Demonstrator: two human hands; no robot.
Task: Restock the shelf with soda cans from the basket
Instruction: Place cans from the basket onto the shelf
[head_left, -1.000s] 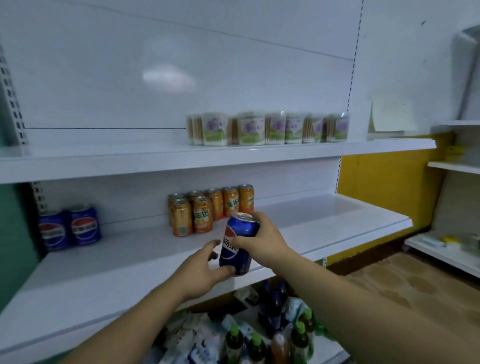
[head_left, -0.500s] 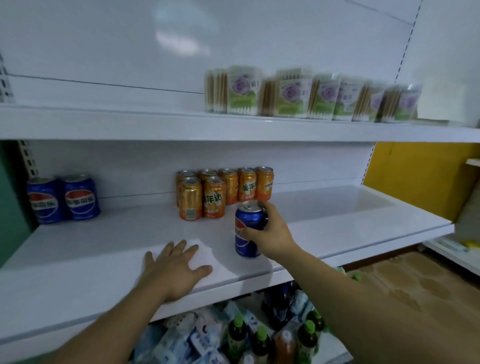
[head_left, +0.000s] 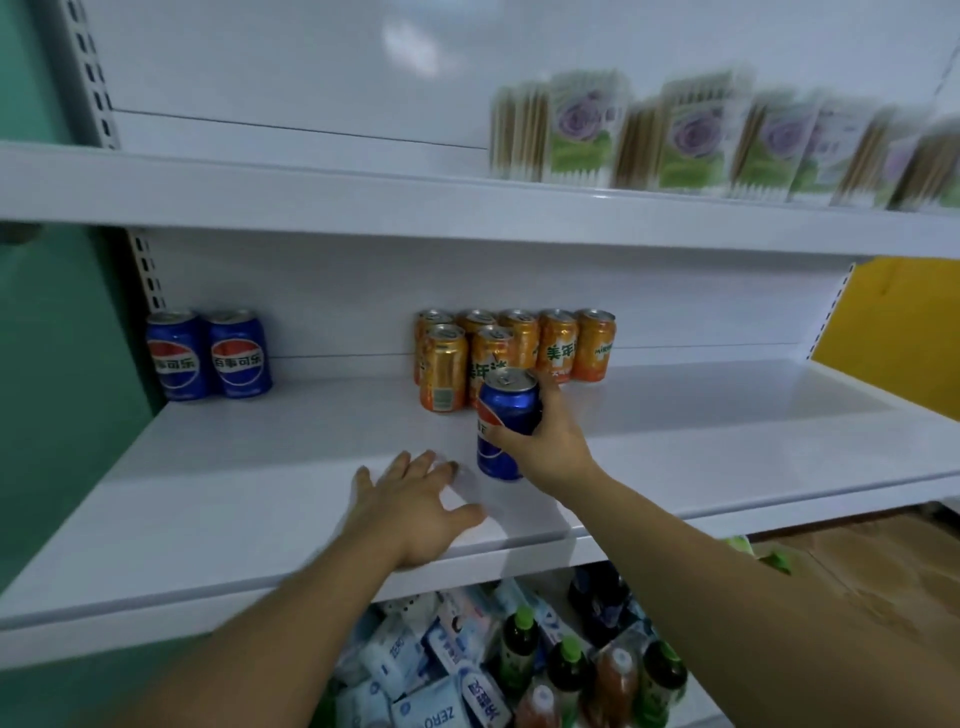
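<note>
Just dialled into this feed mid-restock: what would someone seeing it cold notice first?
The right hand grips an upright blue aluminium cola can mid-shelf, just in front of a cluster of orange soda cans. The left hand rests flat on the white metal shelf beside it. Two matching blue cans stand far left against the back panel, and blurred flower-printed packs line the shelf above.
</note>
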